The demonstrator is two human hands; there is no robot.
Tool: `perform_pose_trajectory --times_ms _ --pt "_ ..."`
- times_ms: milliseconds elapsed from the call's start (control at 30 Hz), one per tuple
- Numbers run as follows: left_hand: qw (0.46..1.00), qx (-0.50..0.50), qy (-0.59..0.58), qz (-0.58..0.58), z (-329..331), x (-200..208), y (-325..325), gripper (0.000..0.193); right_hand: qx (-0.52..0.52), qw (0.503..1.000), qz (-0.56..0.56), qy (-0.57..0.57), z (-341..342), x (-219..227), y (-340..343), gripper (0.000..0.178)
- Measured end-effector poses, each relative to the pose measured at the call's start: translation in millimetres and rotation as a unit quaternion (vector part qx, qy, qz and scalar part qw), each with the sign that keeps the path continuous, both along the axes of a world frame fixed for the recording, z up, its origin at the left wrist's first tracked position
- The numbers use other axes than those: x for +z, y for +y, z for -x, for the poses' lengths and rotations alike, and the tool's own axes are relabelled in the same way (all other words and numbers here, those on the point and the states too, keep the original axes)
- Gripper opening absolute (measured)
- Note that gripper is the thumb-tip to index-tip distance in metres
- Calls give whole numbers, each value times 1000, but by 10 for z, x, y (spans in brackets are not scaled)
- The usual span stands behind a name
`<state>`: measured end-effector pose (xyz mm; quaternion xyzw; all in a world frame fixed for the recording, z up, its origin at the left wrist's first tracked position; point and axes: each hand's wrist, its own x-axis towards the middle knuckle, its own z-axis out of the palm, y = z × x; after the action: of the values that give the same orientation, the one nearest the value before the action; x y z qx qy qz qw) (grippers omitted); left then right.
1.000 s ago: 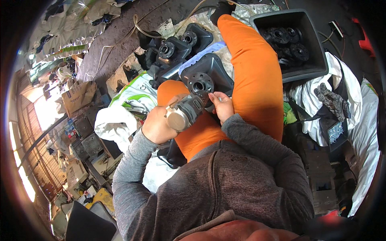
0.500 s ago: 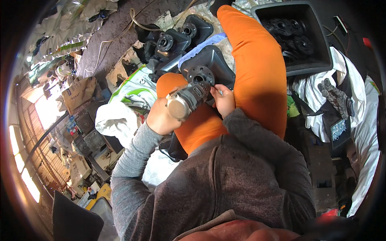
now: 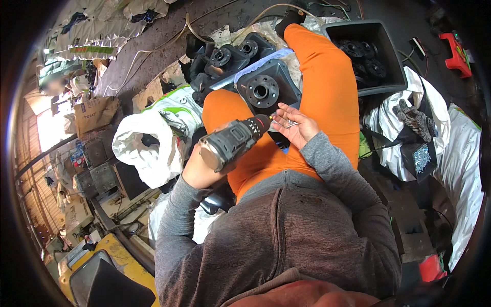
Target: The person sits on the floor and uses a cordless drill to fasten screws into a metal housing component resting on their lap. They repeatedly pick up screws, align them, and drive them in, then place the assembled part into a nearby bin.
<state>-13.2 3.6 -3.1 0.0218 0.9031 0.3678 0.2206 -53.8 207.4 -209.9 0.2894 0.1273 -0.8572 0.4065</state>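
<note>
My left hand (image 3: 197, 171) is wrapped round the grip of a grey-black cordless drill (image 3: 231, 142). Its chuck points away to the right, at the fingers of my right hand (image 3: 302, 128). That hand is turned partly palm up, fingers curled round small silvery screws (image 3: 291, 123); how many I cannot tell. Between my orange-clad legs, just beyond both hands, stands a black plastic housing (image 3: 291, 92) with a square base. On it sits a round black flange (image 3: 262, 93) with a central hole and bolt holes round its rim. The drill tip is apart from the flange.
More flanged black housings (image 3: 221, 57) lie beyond my left knee. A black bin (image 3: 404, 84) of round black parts stands far right. Right of me are a patterned glove (image 3: 413, 120) and a dark container of screws (image 3: 422, 157). An open white sack (image 3: 148, 163) lies left.
Both hands have drawn back from the flange, and the drill has come nearer to me. My right palm has turned upward, showing the screws. The view has shifted slightly.
</note>
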Motion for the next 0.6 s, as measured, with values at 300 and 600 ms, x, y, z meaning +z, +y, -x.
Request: perform_pose_trajectory --times_ms 300,600 --pt "999 8 50 -19 -340 -64 22 58 -49 996 78 -8 -25 183 -22 13" --pt "997 -22 70 6 -275 -82 -20 54 -39 996 77 -12 -11 278 -91 13"
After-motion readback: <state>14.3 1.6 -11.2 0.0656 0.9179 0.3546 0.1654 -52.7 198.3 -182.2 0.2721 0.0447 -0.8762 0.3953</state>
